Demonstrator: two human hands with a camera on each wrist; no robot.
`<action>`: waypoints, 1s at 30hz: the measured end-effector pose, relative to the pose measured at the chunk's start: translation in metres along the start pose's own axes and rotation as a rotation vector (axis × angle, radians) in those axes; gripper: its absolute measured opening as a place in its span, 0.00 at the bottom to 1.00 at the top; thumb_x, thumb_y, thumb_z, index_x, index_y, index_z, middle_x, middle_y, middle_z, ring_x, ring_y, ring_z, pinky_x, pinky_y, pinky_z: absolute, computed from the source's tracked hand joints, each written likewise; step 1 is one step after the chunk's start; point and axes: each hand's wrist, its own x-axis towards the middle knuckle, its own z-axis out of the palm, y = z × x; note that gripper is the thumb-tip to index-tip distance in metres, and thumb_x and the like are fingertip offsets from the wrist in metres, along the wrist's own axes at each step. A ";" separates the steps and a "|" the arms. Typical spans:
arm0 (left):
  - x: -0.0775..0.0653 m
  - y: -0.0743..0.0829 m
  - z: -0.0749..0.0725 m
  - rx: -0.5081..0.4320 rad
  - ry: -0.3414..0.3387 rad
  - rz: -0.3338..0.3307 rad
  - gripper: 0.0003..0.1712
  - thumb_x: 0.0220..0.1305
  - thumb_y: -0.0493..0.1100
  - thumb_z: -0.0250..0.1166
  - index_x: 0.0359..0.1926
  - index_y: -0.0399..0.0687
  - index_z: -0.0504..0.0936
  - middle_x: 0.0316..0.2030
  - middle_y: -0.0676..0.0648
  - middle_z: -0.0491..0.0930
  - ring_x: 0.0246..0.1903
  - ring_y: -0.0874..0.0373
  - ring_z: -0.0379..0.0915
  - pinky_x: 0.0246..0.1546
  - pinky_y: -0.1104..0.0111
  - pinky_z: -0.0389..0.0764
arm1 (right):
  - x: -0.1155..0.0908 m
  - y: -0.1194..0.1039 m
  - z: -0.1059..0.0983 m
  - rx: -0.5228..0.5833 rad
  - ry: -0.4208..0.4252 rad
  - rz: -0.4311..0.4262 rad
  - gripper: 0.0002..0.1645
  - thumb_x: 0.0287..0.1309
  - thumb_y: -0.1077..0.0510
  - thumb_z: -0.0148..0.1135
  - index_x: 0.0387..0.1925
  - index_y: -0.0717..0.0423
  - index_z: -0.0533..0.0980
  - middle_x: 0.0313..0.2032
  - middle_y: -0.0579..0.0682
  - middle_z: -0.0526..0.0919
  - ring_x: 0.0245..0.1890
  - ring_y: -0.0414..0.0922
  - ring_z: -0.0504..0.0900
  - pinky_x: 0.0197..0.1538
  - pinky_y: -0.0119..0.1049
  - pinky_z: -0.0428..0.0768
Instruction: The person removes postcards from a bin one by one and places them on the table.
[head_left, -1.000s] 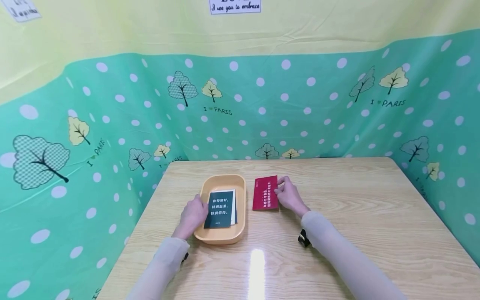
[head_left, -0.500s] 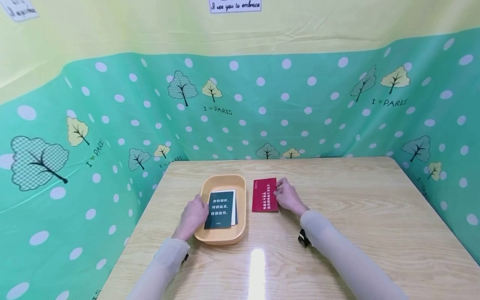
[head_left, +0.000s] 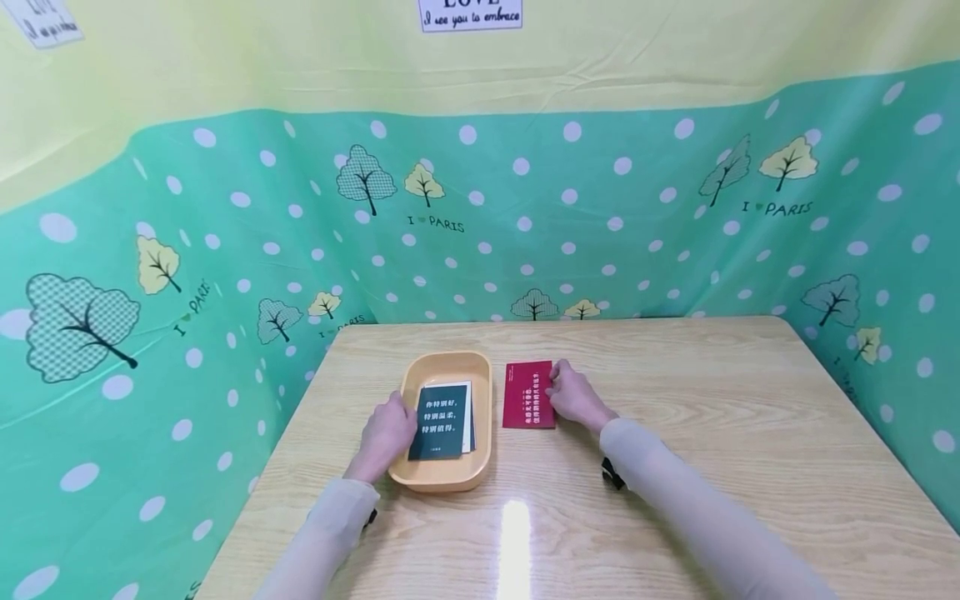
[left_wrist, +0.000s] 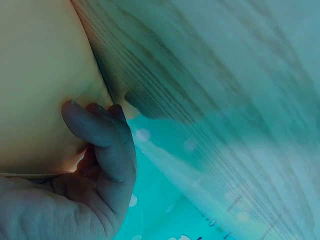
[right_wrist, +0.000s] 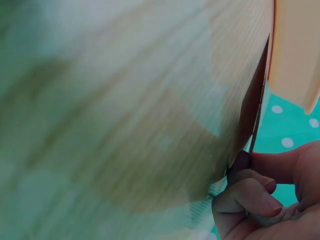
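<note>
An orange-tan plastic basin (head_left: 480, 475) stands on the table's left half. My left hand (head_left: 387, 429) grips its left rim; in the left wrist view the curled fingers (left_wrist: 107, 135) lie against the outer wall. Inside the basin is a dark green card (head_left: 437, 442) with white lettering, overlapping a white card (head_left: 468, 417) that is mostly hidden. To the right of the basin, apart from it, is a red card (head_left: 525, 408) with white print. My right hand (head_left: 577, 396) pinches its right edge between thumb and fingers, also seen in the right wrist view.
The wooden table (head_left: 675, 500) extends to the right of the card and toward the front. A green dotted curtain (head_left: 480, 250) with trees closes off the back and both sides.
The red card and my right hand have shifted slightly toward me and the basin. The card now lies straighter. My left hand and the basin have stayed in place.
</note>
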 end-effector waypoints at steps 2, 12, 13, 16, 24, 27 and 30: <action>0.000 0.000 -0.001 0.006 0.002 0.001 0.15 0.78 0.41 0.51 0.53 0.31 0.72 0.29 0.39 0.77 0.26 0.47 0.77 0.23 0.57 0.81 | 0.001 -0.001 -0.001 -0.030 -0.007 -0.004 0.15 0.75 0.64 0.59 0.57 0.60 0.67 0.38 0.56 0.80 0.37 0.50 0.79 0.41 0.40 0.79; -0.001 0.000 -0.002 0.026 -0.003 -0.006 0.16 0.79 0.42 0.51 0.53 0.31 0.73 0.28 0.39 0.77 0.25 0.48 0.77 0.22 0.58 0.80 | 0.001 -0.003 -0.005 -0.104 -0.038 -0.023 0.15 0.75 0.64 0.59 0.57 0.62 0.67 0.39 0.56 0.79 0.39 0.50 0.78 0.45 0.43 0.80; -0.001 0.000 -0.003 0.027 -0.012 -0.009 0.16 0.79 0.42 0.51 0.53 0.31 0.73 0.28 0.40 0.77 0.25 0.49 0.77 0.22 0.59 0.80 | 0.001 -0.004 -0.006 -0.106 -0.042 -0.020 0.15 0.75 0.64 0.59 0.57 0.62 0.67 0.39 0.56 0.79 0.39 0.50 0.79 0.45 0.43 0.80; 0.000 0.002 -0.005 0.036 -0.022 -0.012 0.17 0.80 0.43 0.51 0.55 0.31 0.73 0.29 0.40 0.77 0.26 0.49 0.77 0.22 0.60 0.79 | 0.002 -0.005 -0.007 -0.113 -0.045 -0.016 0.16 0.75 0.63 0.59 0.57 0.62 0.67 0.38 0.55 0.79 0.38 0.49 0.79 0.45 0.42 0.81; -0.001 0.002 -0.013 -0.035 -0.028 -0.023 0.21 0.81 0.47 0.50 0.58 0.33 0.77 0.30 0.41 0.78 0.26 0.51 0.78 0.23 0.61 0.80 | 0.004 -0.006 -0.007 -0.120 -0.047 -0.009 0.16 0.75 0.63 0.61 0.57 0.62 0.67 0.36 0.55 0.79 0.36 0.49 0.78 0.43 0.41 0.81; -0.004 0.000 -0.015 -0.053 0.010 -0.029 0.23 0.81 0.52 0.51 0.55 0.36 0.80 0.31 0.42 0.80 0.27 0.51 0.79 0.24 0.60 0.80 | 0.004 -0.005 -0.006 -0.119 -0.057 -0.010 0.17 0.74 0.64 0.61 0.57 0.62 0.66 0.37 0.54 0.79 0.36 0.49 0.79 0.42 0.41 0.81; -0.006 0.000 -0.016 -0.045 0.030 -0.031 0.25 0.79 0.53 0.52 0.56 0.35 0.80 0.34 0.40 0.82 0.30 0.50 0.80 0.28 0.57 0.81 | 0.003 -0.005 -0.005 -0.117 -0.055 -0.008 0.17 0.74 0.64 0.61 0.57 0.61 0.66 0.37 0.54 0.79 0.36 0.49 0.79 0.41 0.41 0.81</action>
